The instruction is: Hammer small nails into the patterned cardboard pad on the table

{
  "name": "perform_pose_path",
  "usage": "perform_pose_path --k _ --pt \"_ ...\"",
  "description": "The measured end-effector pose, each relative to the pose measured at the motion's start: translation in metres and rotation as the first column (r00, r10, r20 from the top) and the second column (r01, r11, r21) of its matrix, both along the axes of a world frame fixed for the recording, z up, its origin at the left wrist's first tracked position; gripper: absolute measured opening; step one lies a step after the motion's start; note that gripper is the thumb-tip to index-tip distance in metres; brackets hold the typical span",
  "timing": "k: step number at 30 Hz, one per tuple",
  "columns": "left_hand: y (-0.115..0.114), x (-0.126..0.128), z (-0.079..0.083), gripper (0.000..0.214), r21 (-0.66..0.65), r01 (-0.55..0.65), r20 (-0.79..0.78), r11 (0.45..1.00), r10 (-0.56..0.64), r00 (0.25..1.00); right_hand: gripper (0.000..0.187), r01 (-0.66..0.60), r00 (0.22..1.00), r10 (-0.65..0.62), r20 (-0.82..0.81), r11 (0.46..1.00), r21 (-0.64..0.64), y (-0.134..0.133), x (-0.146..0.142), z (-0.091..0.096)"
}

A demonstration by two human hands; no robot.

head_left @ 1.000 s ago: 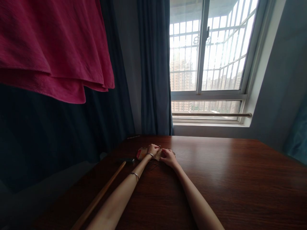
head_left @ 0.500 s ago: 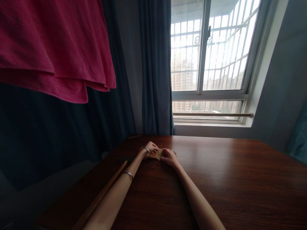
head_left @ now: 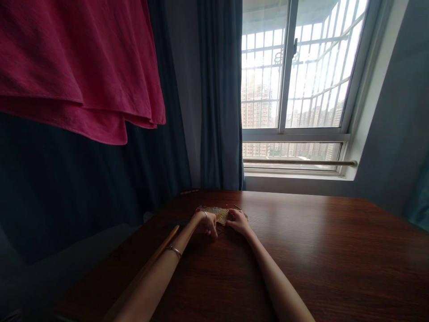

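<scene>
A flat, tan speckled piece (head_left: 221,216) lies near the far edge of the table, with an orange and greyish patch toward its left end. My right hand (head_left: 237,221) is closed on its right part, the fingers bent over the near edge. In front of the piece, my left hand (head_left: 210,224) reaches down to the tabletop with its fingers bent together. Thin dark sticks (head_left: 220,232) lie right beside those fingertips. Whatever the left fingers pinch is too small to make out. Two silvery bracelets (head_left: 174,252) circle my left wrist and forearm.
A long wooden rod (head_left: 161,248) runs along the brown table (head_left: 321,264), left of my left forearm. A pink cloth (head_left: 83,71) hangs at upper left before dark blue curtains (head_left: 221,98). Behind the table is a barred window (head_left: 264,134).
My left hand has left the speckled piece's top and come down toward me to the sticks on the table. My right hand stays at the piece's right part.
</scene>
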State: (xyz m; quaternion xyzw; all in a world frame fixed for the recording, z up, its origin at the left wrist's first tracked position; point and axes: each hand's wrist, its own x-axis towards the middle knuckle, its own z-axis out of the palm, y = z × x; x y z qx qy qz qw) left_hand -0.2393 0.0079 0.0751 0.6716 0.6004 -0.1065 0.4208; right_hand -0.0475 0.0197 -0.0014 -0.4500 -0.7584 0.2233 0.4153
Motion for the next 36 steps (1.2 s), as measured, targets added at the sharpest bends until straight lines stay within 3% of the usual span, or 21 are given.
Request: perform_pose_path --k 2,4,8,11,16,23,31,36 --pt "0.006 0.0 -0.001 0.027 0.103 -0.074 0.056 0.992 0.069 0.996 0.041 0.019 0.999 -0.019 -0.029 1.0 -0.01 0.003 0.0 0.0" --pt "0.014 0.002 -0.004 0.026 0.278 -0.163 0.131 0.947 0.131 0.983 0.032 0.052 0.997 -0.053 -0.059 0.999 -0.015 0.008 0.001 0.002" --pt "0.033 0.011 -0.016 0.023 0.615 -0.289 0.272 0.734 0.146 0.951 0.032 0.167 0.983 -0.166 -0.081 0.986 0.008 0.021 0.008 0.008" --pt "0.042 0.019 -0.026 0.025 0.677 -0.346 0.35 0.65 0.129 0.928 0.032 0.248 0.968 -0.247 -0.037 0.968 0.045 0.034 0.013 0.015" --pt "0.048 0.029 -0.04 0.026 0.65 -0.418 0.413 0.635 0.167 0.896 0.026 0.311 0.935 -0.316 0.163 0.949 0.057 0.055 0.017 0.022" --pt "0.056 0.032 -0.05 0.022 0.64 -0.44 0.417 0.63 0.196 0.887 0.015 0.298 0.841 -0.276 0.466 0.954 0.028 0.064 0.015 0.025" --pt "0.062 0.032 -0.06 0.019 0.625 -0.454 0.421 0.635 0.215 0.881 0.032 0.271 0.687 -0.203 0.697 0.962 0.013 0.064 0.01 0.032" --pt "0.063 0.035 -0.059 0.016 0.627 -0.462 0.424 0.628 0.223 0.878 0.033 0.233 0.612 -0.163 0.774 0.972 0.021 0.064 0.006 0.039"
